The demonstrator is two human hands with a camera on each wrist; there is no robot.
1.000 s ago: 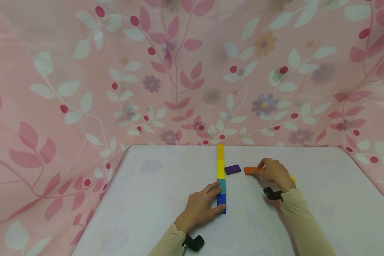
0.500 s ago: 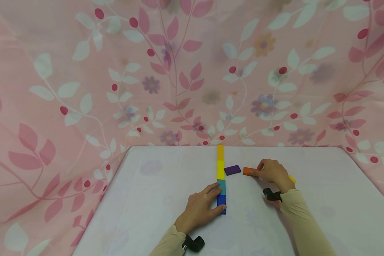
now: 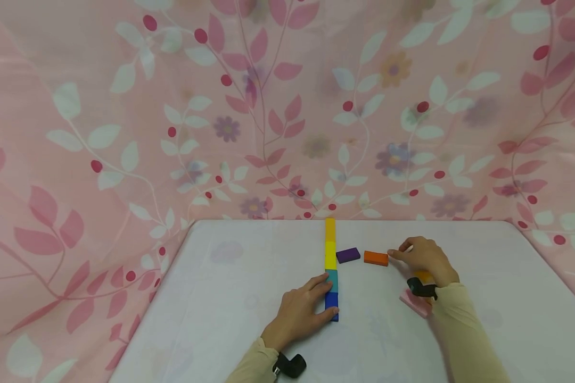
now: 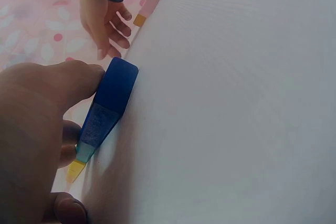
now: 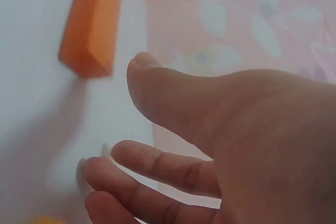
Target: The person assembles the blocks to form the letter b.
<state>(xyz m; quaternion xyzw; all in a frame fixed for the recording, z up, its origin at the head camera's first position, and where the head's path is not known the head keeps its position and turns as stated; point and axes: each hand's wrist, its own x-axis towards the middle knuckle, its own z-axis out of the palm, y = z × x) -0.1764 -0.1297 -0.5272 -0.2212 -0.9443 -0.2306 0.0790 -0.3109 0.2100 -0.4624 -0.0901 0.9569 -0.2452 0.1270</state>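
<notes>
My left hand (image 3: pixel 299 311) rests against a straight row of blocks. Its fingers touch the teal block (image 3: pixel 334 282) and its thumb lies over the blue block (image 3: pixel 331 300). In the left wrist view, the thumb touches the side of the blue block (image 4: pixel 116 82). Beyond them the row runs on through a yellow block (image 3: pixel 330 256) and an amber block (image 3: pixel 330 230). Right of the row sits a slanted purple block (image 3: pixel 347 255), then an orange block (image 3: pixel 376 258). My right hand (image 3: pixel 424 258) hovers just right of the orange block (image 5: pixel 97 24), apart from it and holding nothing.
Partly hidden by the right wrist, a pink block (image 3: pixel 416 303) and an amber block (image 3: pixel 424 276) lie on the white table (image 3: pixel 239 266). A pink floral cloth (image 3: pixel 287 106) hangs behind the table's far edge. A black camera sits on each wrist.
My right hand slid the orange block slightly left, then let go and drew off to the right. The pink block and the nearby amber one now show more. My left hand stayed put.
</notes>
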